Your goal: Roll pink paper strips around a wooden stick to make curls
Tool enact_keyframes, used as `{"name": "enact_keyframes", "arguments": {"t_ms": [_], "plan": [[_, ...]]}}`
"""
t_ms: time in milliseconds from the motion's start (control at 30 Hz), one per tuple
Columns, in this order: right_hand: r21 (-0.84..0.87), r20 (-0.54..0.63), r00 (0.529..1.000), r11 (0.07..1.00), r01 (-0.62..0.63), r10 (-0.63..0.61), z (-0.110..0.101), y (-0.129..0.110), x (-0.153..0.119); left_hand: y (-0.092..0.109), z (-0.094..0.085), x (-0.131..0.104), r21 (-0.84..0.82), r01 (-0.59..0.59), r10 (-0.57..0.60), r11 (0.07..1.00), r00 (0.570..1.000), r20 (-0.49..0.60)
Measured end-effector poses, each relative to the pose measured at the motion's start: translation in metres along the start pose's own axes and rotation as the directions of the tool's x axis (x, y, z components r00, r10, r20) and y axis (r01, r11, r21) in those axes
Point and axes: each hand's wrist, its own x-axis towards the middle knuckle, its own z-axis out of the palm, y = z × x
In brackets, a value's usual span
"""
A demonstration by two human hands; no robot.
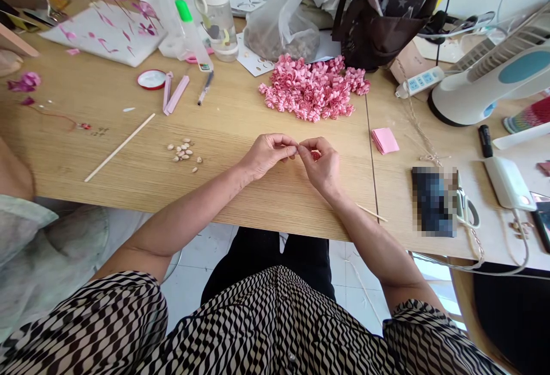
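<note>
My left hand (270,156) and my right hand (321,164) meet over the table near its front edge, thumbs and fingertips pinched together. Whatever lies between the fingertips is too small to make out. Inside the curled fingers of my right hand shows a small pink-red piece (315,155), mostly covered. Just beyond both hands spreads a heap of curled pink paper flowers (311,89). Several pale shells or nuts (184,150) lie left of my left hand. A stack of pink paper squares (385,140) rests to the right.
A thin wooden stick (120,147) lies at left, near a pen (205,88) and a round lid (152,79). A water bottle (217,14), plastic bag (281,19) and dark bag (382,14) stand behind. Scissors (467,209) and a white fan (485,77) occupy the right.
</note>
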Motion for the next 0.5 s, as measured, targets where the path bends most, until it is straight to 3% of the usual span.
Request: {"name": "enact_keyframes", "arguments": {"t_ms": [300, 500], "plan": [[-0.013, 0.001, 1.000, 1.000, 0.017, -0.017, 0.0007, -0.0014, -0.0015, -0.0050, -0.0008, 0.0011, -0.064, 0.037, -0.037, 0.997, 0.999, 0.001], [0.070, 0.029, 1.000, 0.997, -0.015, 0.013, -0.0014, 0.0001, 0.0009, -0.0001, 0.0001, 0.0004, -0.036, -0.016, 0.016, 0.999, 1.000, 0.005]]}}
